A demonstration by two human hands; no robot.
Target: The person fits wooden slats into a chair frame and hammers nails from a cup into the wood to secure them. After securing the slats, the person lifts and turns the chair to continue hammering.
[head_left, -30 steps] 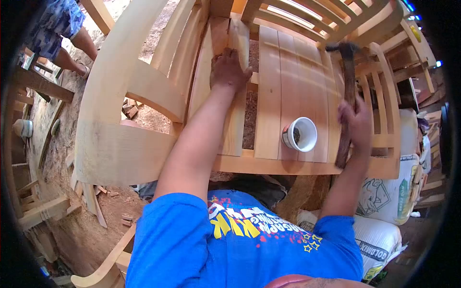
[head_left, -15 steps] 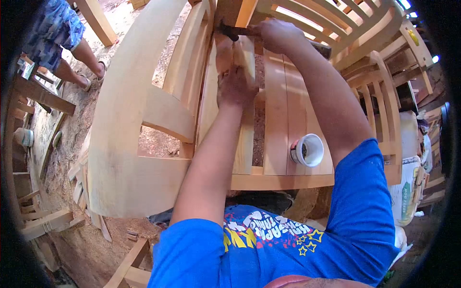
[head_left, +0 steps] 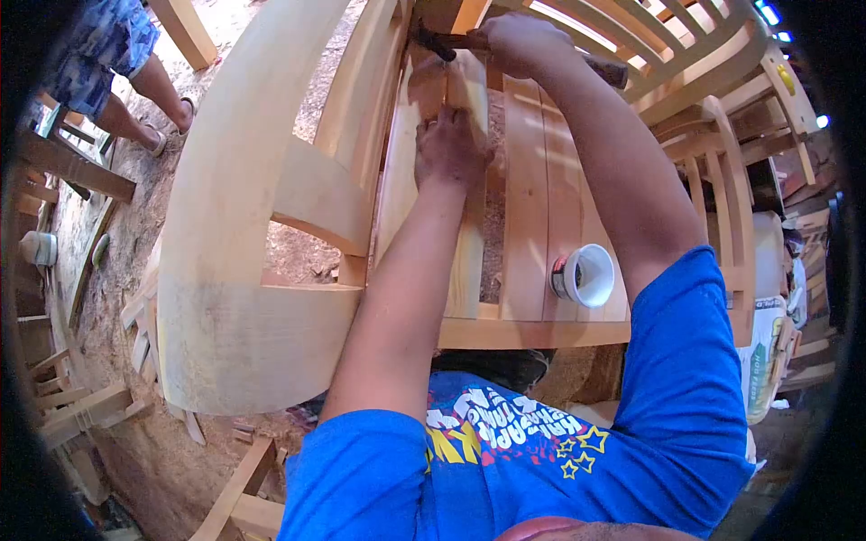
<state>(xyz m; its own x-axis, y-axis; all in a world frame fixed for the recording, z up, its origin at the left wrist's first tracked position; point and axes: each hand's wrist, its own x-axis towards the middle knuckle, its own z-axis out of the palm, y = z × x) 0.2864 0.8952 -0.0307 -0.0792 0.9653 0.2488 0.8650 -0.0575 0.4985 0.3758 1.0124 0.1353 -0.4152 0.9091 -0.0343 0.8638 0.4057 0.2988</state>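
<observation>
My right hand [head_left: 526,45] is wrapped round the wooden handle of a hammer [head_left: 436,41]. The hammer's dark head hangs just above the far end of a narrow wooden slat [head_left: 466,270]. My left hand [head_left: 449,149] rests on that slat with its fingers drawn together, a short way nearer to me than the hammer head. Whatever those fingers pinch is too small or hidden to make out. The slat lies in a light wooden bench seat [head_left: 526,207], beside a gap. A white plastic tub [head_left: 595,276] with small dark contents stands on the seat boards to the right.
A broad curved bench arm [head_left: 230,225] rises on the left. Slatted wooden furniture [head_left: 699,41] stands at the upper right. Another person's legs [head_left: 158,95] are at the upper left. Wood offcuts [head_left: 86,415] lie on the ground; a printed sack [head_left: 765,352] sits at right.
The hammer head and my right hand have shifted slightly upward in the view. My left hand stays on the slat. The whole view has moved a little.
</observation>
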